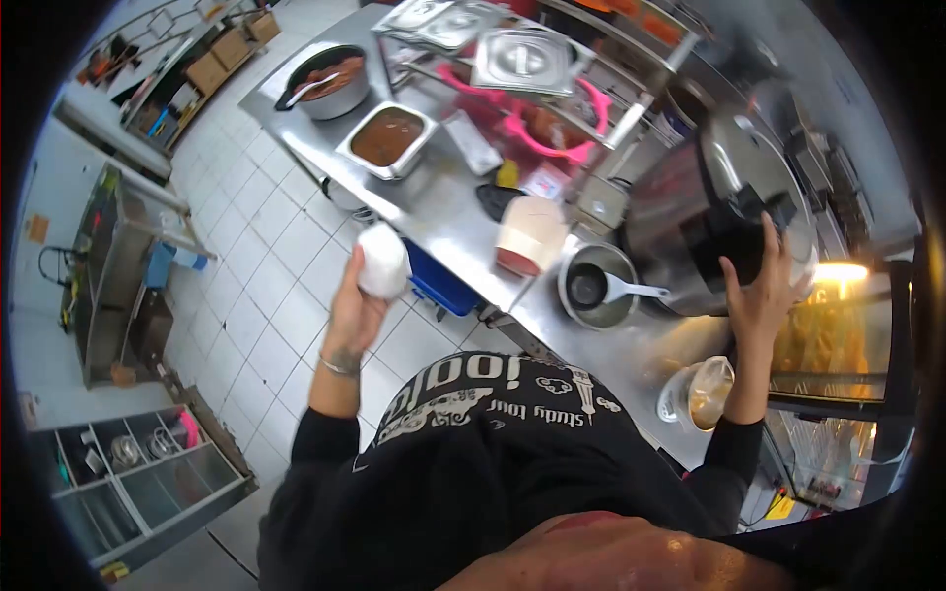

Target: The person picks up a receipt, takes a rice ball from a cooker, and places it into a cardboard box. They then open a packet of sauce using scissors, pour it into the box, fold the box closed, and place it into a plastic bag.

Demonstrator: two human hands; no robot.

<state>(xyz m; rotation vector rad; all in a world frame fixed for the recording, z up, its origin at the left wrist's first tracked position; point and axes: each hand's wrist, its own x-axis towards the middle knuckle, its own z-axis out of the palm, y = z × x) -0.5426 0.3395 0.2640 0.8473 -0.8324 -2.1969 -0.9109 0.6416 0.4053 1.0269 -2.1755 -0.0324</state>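
Note:
My left hand [355, 307] is closed around a white rounded bowl-like thing [382, 261], held out over the floor beside the steel table. Its exact kind is hard to make out. My right hand [761, 286] is at the front of a large steel cooker [673, 217] with a black front panel and a lid. Its fingers are spread, touching or very near the black latch area [754, 236]. Close to the cooker, a metal bowl [609, 313] holds a ladle with a white handle [639, 289].
On the steel table [443, 217] stand a sauce pan of brown liquid [386, 138], a pot with a spoon [330, 84], pink baskets [562, 138] and a cream-and-red carton [530, 236]. A lit glass cabinet [828, 340] is at the right; a blue crate [439, 281] sits below the table.

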